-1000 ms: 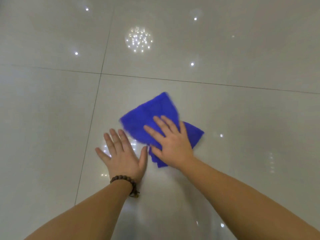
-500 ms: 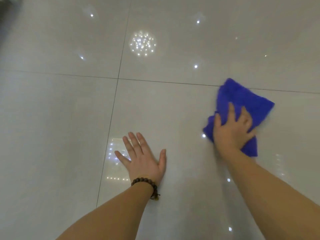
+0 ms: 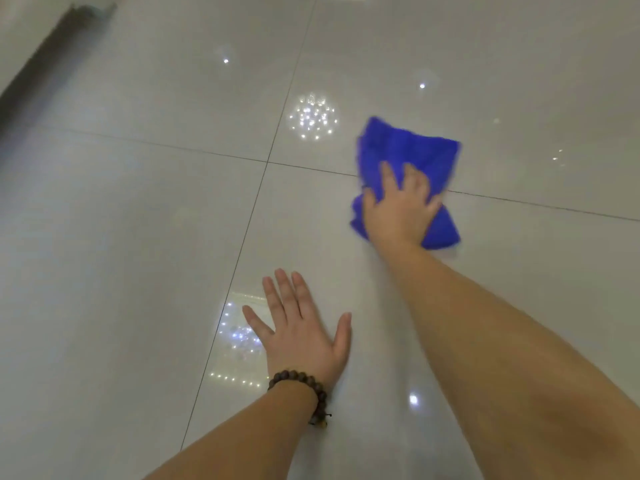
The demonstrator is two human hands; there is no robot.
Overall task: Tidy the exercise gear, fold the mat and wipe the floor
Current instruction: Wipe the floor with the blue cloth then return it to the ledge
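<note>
A crumpled blue cloth lies on the glossy pale floor tiles, across a grout line right of centre. My right hand presses down on its near half, fingers curled into the fabric. My left hand rests flat on the floor nearer to me, fingers spread, holding nothing; a brown bead bracelet sits on its wrist. The two hands are well apart.
A dark, blurred bar-like edge runs diagonally in the far left corner. Ceiling lights reflect as bright dots in the tiles.
My right hand swept the cloth from beside the left hand out to the right, and now a little farther away across the grout line. The left hand stayed planted. The view shifted.
</note>
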